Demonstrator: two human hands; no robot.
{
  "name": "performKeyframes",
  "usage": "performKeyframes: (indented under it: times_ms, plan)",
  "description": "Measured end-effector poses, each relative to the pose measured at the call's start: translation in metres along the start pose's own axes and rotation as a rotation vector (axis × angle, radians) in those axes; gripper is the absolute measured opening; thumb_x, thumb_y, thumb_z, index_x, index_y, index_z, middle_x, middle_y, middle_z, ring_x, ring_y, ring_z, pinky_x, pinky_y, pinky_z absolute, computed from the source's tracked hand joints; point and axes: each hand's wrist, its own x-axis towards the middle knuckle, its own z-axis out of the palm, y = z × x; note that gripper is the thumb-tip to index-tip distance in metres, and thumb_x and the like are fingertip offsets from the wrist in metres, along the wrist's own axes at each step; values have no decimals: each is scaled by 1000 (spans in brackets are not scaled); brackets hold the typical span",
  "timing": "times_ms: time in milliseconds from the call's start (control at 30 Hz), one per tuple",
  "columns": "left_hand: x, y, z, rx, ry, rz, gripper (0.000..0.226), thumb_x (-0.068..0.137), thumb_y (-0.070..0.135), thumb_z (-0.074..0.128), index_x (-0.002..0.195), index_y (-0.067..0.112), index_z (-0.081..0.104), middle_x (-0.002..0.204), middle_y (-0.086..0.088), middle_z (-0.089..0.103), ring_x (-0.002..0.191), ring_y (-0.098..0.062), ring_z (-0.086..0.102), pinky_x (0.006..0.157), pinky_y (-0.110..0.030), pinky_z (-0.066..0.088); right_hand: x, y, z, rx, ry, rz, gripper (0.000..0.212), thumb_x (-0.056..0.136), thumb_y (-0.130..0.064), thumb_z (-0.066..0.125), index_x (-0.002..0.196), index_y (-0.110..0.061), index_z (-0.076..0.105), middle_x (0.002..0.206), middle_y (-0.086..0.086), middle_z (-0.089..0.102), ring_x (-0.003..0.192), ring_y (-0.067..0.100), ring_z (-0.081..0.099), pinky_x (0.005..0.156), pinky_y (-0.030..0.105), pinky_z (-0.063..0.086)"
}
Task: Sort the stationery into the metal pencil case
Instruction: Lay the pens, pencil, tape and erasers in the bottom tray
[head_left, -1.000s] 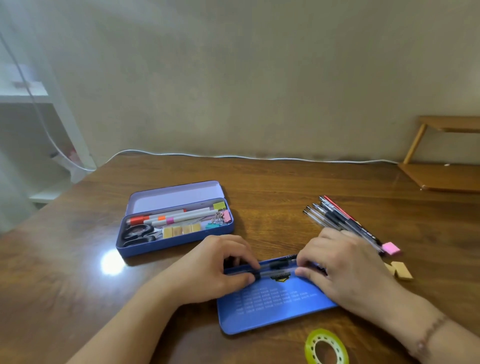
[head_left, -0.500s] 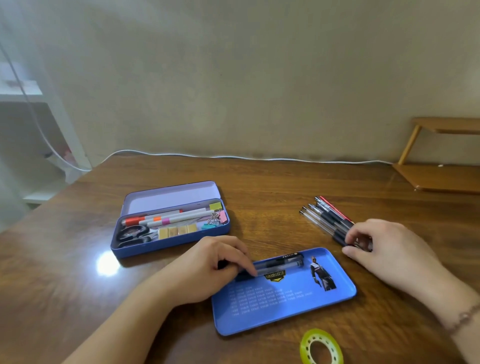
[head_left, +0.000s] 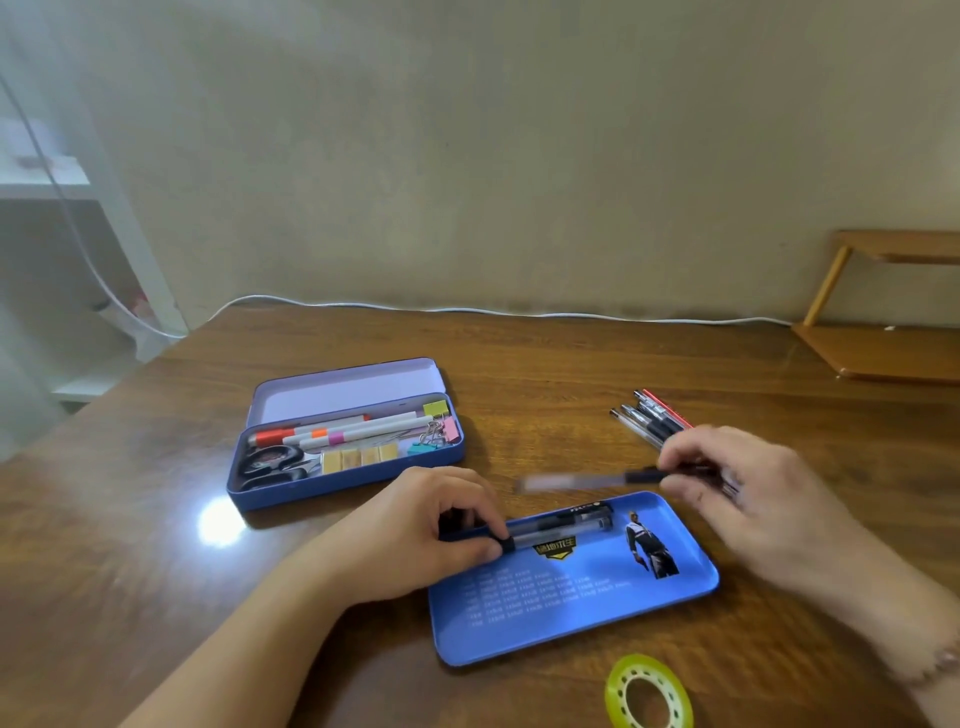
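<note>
Transferring pen (head_left: 587, 480) toward blue tray (head_left: 571, 618): right hand (head_left: 737, 483) pinches it by one end, airborne, just above tray's far rim. Left hand (head_left: 426, 525) pins tray pens (head_left: 561, 527) against far wall. Next move: lower pen parallel beside them. Pen pile (head_left: 652, 418) remains.

Open blue metal pencil case (head_left: 291, 488) holds markers (head_left: 358, 431), scissors (head_left: 267, 465), clips (head_left: 434, 436)
</note>
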Motion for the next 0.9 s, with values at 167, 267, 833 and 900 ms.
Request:
performKeyframes:
  times_ms: [167, 267, 833, 900]
  plan:
    - [-1, -2, -3, -14, 17, -6, 7, 84, 19, 76, 87, 25, 77, 98, 12, 70, 89, -14, 66, 79, -32, 54, -8, -15, 13, 210, -196, -55, 38, 74, -14, 81, 97, -42, 71, 91, -17, 69, 91, 6, 65, 80, 22, 49]
    - [-1, -1, -3, -22, 13, 3, 5, 86, 21, 74, 88, 24, 77, 98, 11, 70, 90, -14, 66, 79, -32, 55, -7, -22, 25, 86, -214, -106, 27, 73, -17, 81, 87, -38, 73, 88, -23, 67, 91, 2, 62, 78, 24, 52]
    - [-2, -3, -2, 44, -10, 19, 15, 78, 36, 80, 89, 31, 69, 95, 9, 68, 89, -15, 63, 78, -37, 53, 9, 9, -3, -428, 17, 292, 7, 79, -42, 70, 82, -36, 69, 80, -16, 58, 82, 14, 56, 58, 29, 47]
    - [-2, -4, -2, 38, -9, 9, 16, 78, 38, 79, 88, 36, 67, 94, 9, 67, 88, -17, 62, 77, -38, 53, 10, 13, -5, -468, -75, 422, 11, 80, -48, 68, 83, -38, 65, 80, -17, 54, 78, 11, 53, 52, 25, 40]
